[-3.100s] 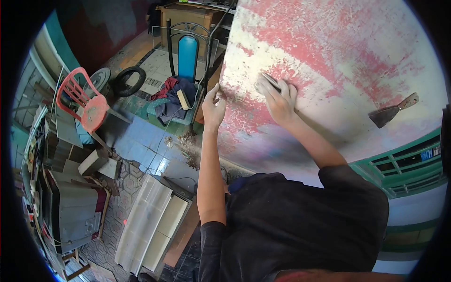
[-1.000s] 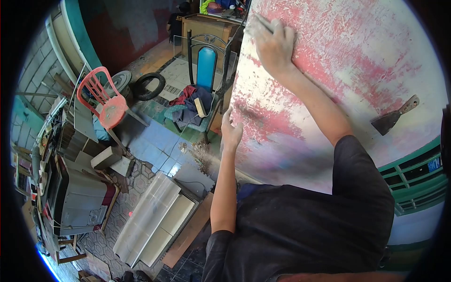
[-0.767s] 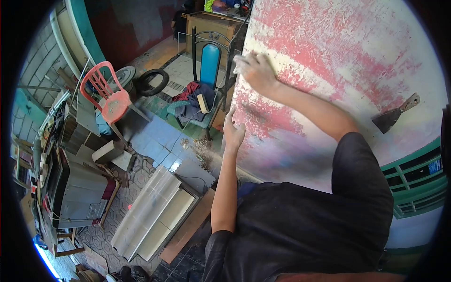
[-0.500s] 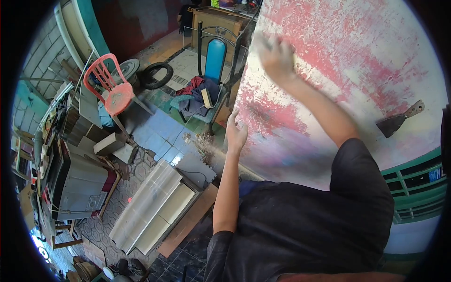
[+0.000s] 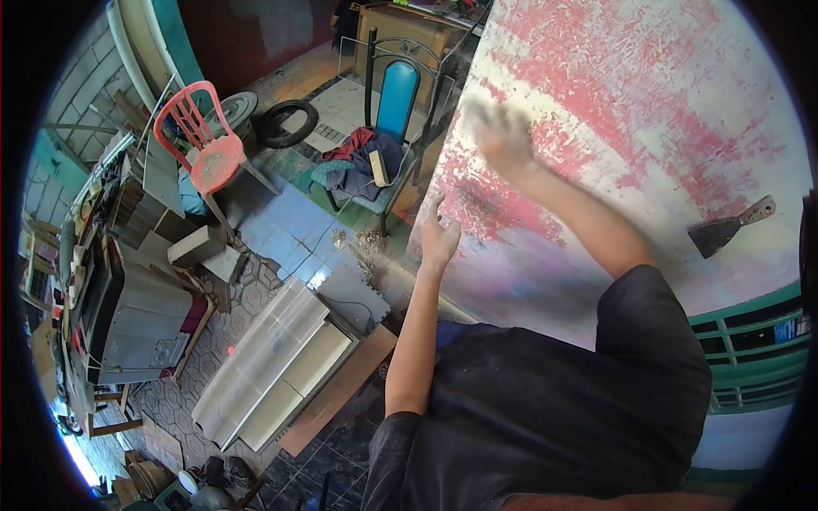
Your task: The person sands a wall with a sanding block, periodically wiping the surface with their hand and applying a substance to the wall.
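A large wall surface [image 5: 596, 111] with patchy pink and cream paint, scuffed and flaking, fills the right side. My right hand [image 5: 504, 140] is on its upper left part, fingers curled over a pale, blurred piece; I cannot tell what that is. Lower down, at the wall's left edge, my left hand [image 5: 440, 240] is open, thumb and fingers apart, fingertips right at the edge. To the right, a paint scraper [image 5: 731, 226] with a dark, broad blade and a worn handle shows against the painted surface, away from both hands.
A blue-backed chair [image 5: 398, 98] holding crumpled clothes and a wooden-looking block stands beyond the wall edge. Farther left are a red plastic chair [image 5: 216, 162] and a black tire [image 5: 288, 124]. A long pale cabinet [image 5: 264, 366] lies near my left arm. Green window bars [image 5: 750, 341] are at lower right.
My right hand has moved a little down across the painted surface. My left hand stays by the edge, and the camera view has shifted slightly.
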Demonstrator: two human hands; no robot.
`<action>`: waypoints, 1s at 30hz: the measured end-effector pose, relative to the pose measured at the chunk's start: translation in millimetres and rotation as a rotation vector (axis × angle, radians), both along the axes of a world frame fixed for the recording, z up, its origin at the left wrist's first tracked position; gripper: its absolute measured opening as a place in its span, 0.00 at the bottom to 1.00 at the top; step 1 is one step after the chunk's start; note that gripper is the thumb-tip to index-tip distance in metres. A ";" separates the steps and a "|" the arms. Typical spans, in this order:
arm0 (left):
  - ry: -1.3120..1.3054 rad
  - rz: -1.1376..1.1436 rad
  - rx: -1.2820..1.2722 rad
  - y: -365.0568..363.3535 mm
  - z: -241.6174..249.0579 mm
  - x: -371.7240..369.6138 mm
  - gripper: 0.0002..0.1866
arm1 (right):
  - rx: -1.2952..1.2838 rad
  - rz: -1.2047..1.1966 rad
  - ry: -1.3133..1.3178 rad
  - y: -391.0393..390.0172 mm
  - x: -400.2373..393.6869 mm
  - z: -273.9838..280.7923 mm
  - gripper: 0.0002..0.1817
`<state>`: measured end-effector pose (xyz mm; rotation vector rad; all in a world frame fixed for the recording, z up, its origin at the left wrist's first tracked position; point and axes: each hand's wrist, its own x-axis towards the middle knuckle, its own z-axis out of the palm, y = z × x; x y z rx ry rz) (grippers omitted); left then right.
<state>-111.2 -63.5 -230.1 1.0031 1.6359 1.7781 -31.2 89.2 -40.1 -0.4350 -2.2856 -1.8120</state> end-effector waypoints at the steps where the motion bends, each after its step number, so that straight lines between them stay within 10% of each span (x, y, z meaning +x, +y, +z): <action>1: 0.014 0.006 0.009 -2.4 -1.9 2.9 0.34 | -0.143 0.014 -0.029 -8.1 -0.5 -32.1 0.16; 5: 0.021 0.012 0.025 -0.3 -7.8 -5.0 0.34 | -0.444 0.099 -0.115 -6.8 7.5 -58.5 0.15; 10: 0.015 0.011 -0.020 -0.5 -5.0 -7.4 0.34 | -0.234 0.357 0.397 6.9 3.8 83.0 0.17; 13: 0.046 0.006 -0.033 3.8 -14.8 -2.9 0.34 | -0.025 0.273 0.346 12.3 7.4 41.7 0.18; 19: -0.003 0.033 0.001 -17.6 -13.9 -4.1 0.33 | -0.435 0.116 -0.189 -11.9 16.8 -91.8 0.20; 23: 0.024 0.082 -0.055 -42.2 -17.7 -18.6 0.33 | -0.268 -0.012 0.116 -6.9 10.8 20.9 0.13; 25: -0.017 0.072 -0.076 -48.8 -15.4 -17.0 0.33 | -0.256 0.446 0.472 2.5 8.6 79.6 0.14; 30: -0.030 0.081 -0.017 -53.8 -14.1 -1.1 0.31 | -0.152 0.123 0.073 -0.9 24.4 -42.1 0.18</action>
